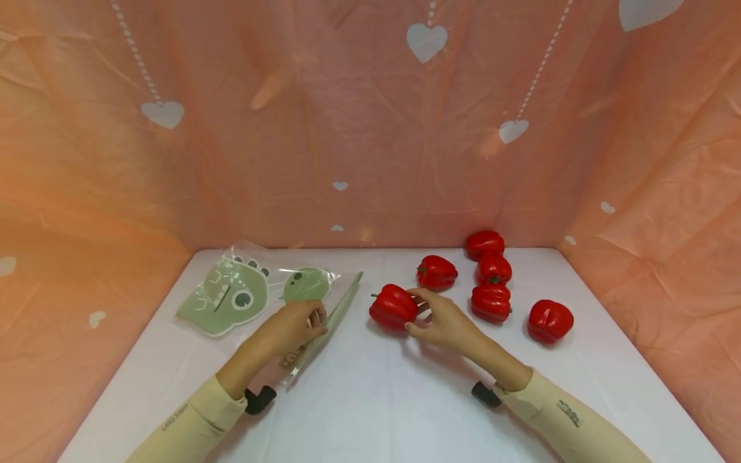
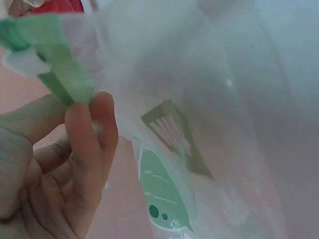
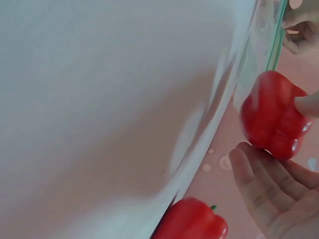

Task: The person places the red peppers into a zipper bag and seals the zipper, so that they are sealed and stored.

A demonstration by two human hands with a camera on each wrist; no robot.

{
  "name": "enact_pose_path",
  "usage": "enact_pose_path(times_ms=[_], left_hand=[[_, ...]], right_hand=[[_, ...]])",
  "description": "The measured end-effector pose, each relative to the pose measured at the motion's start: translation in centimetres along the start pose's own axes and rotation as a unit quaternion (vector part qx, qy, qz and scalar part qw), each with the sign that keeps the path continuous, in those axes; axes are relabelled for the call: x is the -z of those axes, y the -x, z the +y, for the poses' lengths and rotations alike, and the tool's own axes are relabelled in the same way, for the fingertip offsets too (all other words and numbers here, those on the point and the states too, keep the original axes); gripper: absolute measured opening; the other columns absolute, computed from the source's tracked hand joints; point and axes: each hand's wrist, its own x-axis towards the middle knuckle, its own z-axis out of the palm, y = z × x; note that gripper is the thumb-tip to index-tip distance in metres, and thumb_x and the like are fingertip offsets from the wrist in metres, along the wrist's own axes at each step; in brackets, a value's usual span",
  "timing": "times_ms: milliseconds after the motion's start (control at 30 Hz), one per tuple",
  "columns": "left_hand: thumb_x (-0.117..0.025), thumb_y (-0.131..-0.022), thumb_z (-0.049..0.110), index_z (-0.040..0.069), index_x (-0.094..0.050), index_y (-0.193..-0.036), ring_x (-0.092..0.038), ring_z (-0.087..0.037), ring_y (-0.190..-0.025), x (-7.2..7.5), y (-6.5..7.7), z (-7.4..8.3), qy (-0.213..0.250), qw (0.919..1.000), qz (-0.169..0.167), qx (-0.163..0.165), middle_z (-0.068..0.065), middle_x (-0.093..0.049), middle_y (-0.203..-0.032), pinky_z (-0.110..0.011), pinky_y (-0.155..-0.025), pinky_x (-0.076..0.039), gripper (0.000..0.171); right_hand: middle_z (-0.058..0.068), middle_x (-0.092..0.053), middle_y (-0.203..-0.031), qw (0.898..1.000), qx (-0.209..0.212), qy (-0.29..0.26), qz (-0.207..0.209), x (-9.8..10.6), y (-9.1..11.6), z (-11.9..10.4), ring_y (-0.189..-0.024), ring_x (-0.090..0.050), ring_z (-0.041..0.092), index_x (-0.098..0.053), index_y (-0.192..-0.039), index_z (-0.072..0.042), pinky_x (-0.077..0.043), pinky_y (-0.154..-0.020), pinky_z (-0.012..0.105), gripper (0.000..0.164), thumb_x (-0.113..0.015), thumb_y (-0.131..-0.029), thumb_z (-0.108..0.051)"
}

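Note:
My left hand (image 1: 295, 325) pinches the green top edge of a clear plastic bag (image 2: 224, 124) printed with a green cartoon creature. In the left wrist view, thumb and fingertips meet on that green strip (image 2: 62, 74), and the see-through film spreads to the right. Right of the bag's opening edge, my right hand (image 1: 442, 321) holds a glossy red bell pepper (image 1: 393, 307), its stem pointing left. The right wrist view shows the thumb on one side of this pepper (image 3: 271, 114) and the fingers along the other. Whether it touches the table cannot be told.
More red bell peppers lie on the white table (image 1: 359, 411) to the right: one behind the right hand (image 1: 437, 272), several in a back-right row (image 1: 491, 302), and one farther right (image 1: 550, 321). An orange curtain with white hearts (image 1: 359, 128) encloses the back and sides.

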Motion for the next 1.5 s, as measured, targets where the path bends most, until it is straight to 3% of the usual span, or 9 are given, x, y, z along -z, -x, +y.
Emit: enact_pose_path(times_ms=[333, 800, 1100, 1500], left_hand=[[-0.081, -0.096, 0.012, 0.011, -0.064, -0.094, -0.055, -0.010, -0.063, -0.5, -0.3, 1.1, -0.007, 0.9997, 0.023, -0.008, 0.004, -0.060, -0.076, -0.027, -0.059, -0.049, 0.017], [-0.082, -0.095, 0.015, 0.011, -0.067, -0.097, -0.055, -0.009, -0.064, -1.2, -0.6, 1.9, -0.006, 0.9986, 0.052, 0.002, 0.006, -0.060, -0.071, -0.027, -0.061, -0.047, 0.016], [-0.082, -0.096, 0.015, 0.012, -0.070, -0.098, -0.055, -0.008, -0.066, -1.6, -0.6, 2.2, -0.034, 0.9914, 0.126, -0.007, 0.008, -0.060, -0.072, -0.029, -0.063, -0.048, 0.013], [-0.082, -0.094, 0.010, 0.008, -0.075, -0.099, -0.061, -0.012, -0.069, -1.8, -0.3, 3.5, -0.090, 0.9690, 0.229, -0.028, 0.000, -0.066, -0.082, -0.029, -0.058, -0.052, 0.009]], right_hand=[[0.014, -0.071, -0.130, 0.996, 0.063, -0.060, 0.027, -1.1, -0.3, -1.5, -0.107, -0.071, 0.028, -0.057, -0.147, 0.000, -0.063, -0.087, 0.041, 0.063, -0.083, -0.090, -0.013], [0.020, -0.067, -0.136, 0.992, 0.069, -0.106, 0.021, -2.1, -0.9, -3.2, -0.099, -0.075, 0.027, -0.056, -0.148, 0.001, -0.064, -0.084, 0.040, 0.063, -0.081, -0.091, -0.008], [0.021, -0.066, -0.137, 0.992, 0.068, -0.100, 0.019, -2.3, -0.8, -3.1, -0.100, -0.074, 0.030, -0.055, -0.149, 0.001, -0.064, -0.083, 0.040, 0.064, -0.080, -0.091, -0.008], [0.017, -0.069, -0.130, 0.994, 0.028, -0.108, 0.011, -2.5, -1.0, -2.9, -0.098, -0.075, 0.023, -0.057, -0.148, -0.002, -0.064, -0.084, 0.035, 0.063, -0.083, -0.091, -0.011]])
